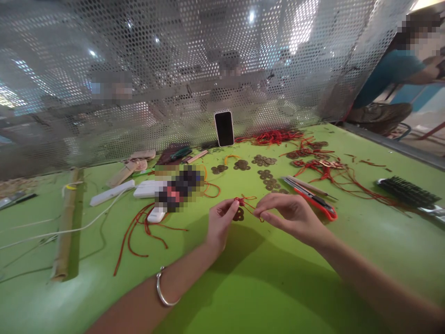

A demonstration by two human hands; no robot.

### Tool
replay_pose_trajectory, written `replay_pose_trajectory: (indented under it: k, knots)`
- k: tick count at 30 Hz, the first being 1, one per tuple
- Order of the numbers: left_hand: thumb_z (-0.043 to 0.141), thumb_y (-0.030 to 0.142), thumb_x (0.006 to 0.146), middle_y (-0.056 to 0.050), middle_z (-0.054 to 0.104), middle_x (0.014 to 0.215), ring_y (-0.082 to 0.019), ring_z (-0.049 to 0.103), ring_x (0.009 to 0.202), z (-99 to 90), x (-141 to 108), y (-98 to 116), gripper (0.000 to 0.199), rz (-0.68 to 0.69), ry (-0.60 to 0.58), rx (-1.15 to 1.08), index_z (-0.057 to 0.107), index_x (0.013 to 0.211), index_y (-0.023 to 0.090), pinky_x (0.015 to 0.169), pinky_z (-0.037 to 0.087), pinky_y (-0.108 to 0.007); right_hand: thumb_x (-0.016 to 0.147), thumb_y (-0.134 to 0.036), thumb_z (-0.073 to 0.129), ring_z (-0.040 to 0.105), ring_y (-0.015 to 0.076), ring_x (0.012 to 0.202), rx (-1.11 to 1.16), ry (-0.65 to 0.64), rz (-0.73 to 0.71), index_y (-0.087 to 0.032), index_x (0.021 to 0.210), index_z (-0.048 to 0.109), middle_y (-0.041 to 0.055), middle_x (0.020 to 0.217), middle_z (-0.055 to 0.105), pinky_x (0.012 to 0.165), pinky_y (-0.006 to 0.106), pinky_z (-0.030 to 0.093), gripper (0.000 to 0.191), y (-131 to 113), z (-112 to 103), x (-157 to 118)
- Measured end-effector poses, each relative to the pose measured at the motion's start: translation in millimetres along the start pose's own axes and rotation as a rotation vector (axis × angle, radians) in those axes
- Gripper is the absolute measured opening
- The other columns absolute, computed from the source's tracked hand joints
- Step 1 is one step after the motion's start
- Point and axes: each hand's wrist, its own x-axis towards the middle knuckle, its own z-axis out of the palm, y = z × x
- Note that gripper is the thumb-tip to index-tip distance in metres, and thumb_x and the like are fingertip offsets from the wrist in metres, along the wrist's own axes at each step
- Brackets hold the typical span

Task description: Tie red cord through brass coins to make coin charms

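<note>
Between thumb and fingers, my left hand (221, 221) pinches a small knot of red cord (241, 202). Just below that knot are a few round coins with holes (238, 215), partly hidden by my left fingers; whether they hang from the cord I cannot tell. My right hand (291, 214) is closed in a pinch on a strand of the same red cord, to the right of the knot. The strand runs taut between both hands, and a loose loop of it dangles under my right fingertips. A silver bangle (160, 290) circles my left wrist.
Beyond my hands lie piles of coins (264, 160) and a heap of red cords (274, 137). A red box cutter (325, 208) is right of my right hand, and a black brush (408, 191) farther right. A phone (224, 129) leans on the perforated screen. A bamboo pole (66, 227) lies left.
</note>
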Motion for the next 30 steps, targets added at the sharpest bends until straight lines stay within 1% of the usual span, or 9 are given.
replay_pose_trajectory:
  k: [2,6,9,14,19,22,25,27,30]
  knots:
    - [0.074,0.034,0.067,-0.002,0.066,0.068,-0.009,0.053,0.053,0.3,0.3,-0.4,0.02,-0.005,0.009,0.0,0.071,0.074,0.015,0.053,0.044,-0.021,0.079,-0.023,0.064,0.064,0.0176,0.08,-0.102,0.0,0.009,-0.022,0.087,0.072,0.0049,0.084,0.071,0.077,0.031,0.052,0.011,1.6,1.0,0.6]
    - [0.074,0.033,0.067,-0.003,0.067,0.068,-0.009,0.055,0.055,0.5,0.1,-0.7,0.02,-0.016,0.026,0.024,0.071,0.074,0.015,0.053,0.045,-0.021,0.08,-0.024,0.062,0.066,0.0186,0.079,-0.285,0.015,0.026,-0.021,0.085,0.072,0.0053,0.086,0.071,0.074,0.031,0.053,0.012,5.4,3.4,1.6]
    - [0.074,0.033,0.067,-0.002,0.067,0.066,-0.009,0.056,0.054,1.1,-0.1,-0.5,0.02,-0.022,0.035,0.049,0.072,0.074,0.014,0.053,0.046,-0.021,0.08,-0.023,0.061,0.066,0.0184,0.079,-0.364,0.014,0.005,-0.023,0.085,0.072,0.0039,0.086,0.071,0.075,0.031,0.053,0.013,7.7,5.4,1.6]
    - [0.073,0.034,0.067,-0.002,0.068,0.067,-0.01,0.057,0.055,0.9,-0.2,-1.2,0.021,-0.015,0.025,0.072,0.072,0.076,0.015,0.056,0.048,-0.021,0.081,-0.02,0.06,0.066,0.0178,0.077,-0.391,-0.004,-0.024,-0.022,0.088,0.072,0.0038,0.086,0.071,0.075,0.031,0.053,0.015,10.9,8.0,1.2]
    - [0.072,0.033,0.07,-0.004,0.07,0.075,-0.012,0.061,0.063,-0.5,-1.8,-0.7,0.022,-0.009,-0.053,0.098,0.073,0.083,0.015,0.062,0.05,-0.022,0.078,-0.015,0.06,0.066,0.017,0.078,-0.406,0.009,-0.032,-0.023,0.086,0.072,0.003,0.087,0.071,0.075,0.029,0.053,0.017,14.2,8.6,0.9]
    - [0.069,0.033,0.073,-0.005,0.07,0.077,-0.012,0.061,0.066,-0.9,-2.8,0.1,0.021,-0.004,-0.079,0.115,0.072,0.083,0.015,0.062,0.05,-0.021,0.077,-0.012,0.059,0.066,0.0164,0.078,-0.407,0.007,-0.044,-0.023,0.086,0.072,0.0026,0.087,0.071,0.075,0.028,0.052,0.018,15.6,8.9,0.5]
    - [0.069,0.032,0.074,-0.004,0.069,0.076,-0.01,0.059,0.063,-1.1,-3.0,0.1,0.019,-0.001,-0.084,0.131,0.072,0.081,0.015,0.06,0.049,-0.019,0.078,-0.012,0.058,0.065,0.0156,0.076,-0.422,-0.026,-0.063,-0.021,0.085,0.07,0.003,0.086,0.07,0.074,0.028,0.052,0.018,15.0,10.1,0.1]
    - [0.07,0.032,0.073,-0.003,0.069,0.073,-0.009,0.058,0.06,-1.0,-2.9,0.0,0.018,0.0,-0.083,0.141,0.072,0.079,0.015,0.058,0.048,-0.018,0.079,-0.012,0.056,0.064,0.0151,0.075,-0.437,-0.051,-0.08,-0.02,0.089,0.069,0.0038,0.085,0.068,0.073,0.027,0.051,0.017,13.6,10.9,0.0]
    - [0.071,0.033,0.072,-0.002,0.067,0.068,-0.008,0.056,0.056,-0.3,-3.2,1.1,0.019,-0.006,-0.09,0.157,0.071,0.076,0.015,0.056,0.047,-0.018,0.081,-0.014,0.054,0.06,0.0153,0.075,-0.484,-0.009,-0.102,-0.018,0.094,0.066,0.0058,0.086,0.063,0.07,0.028,0.05,0.018,11.7,11.1,0.2]
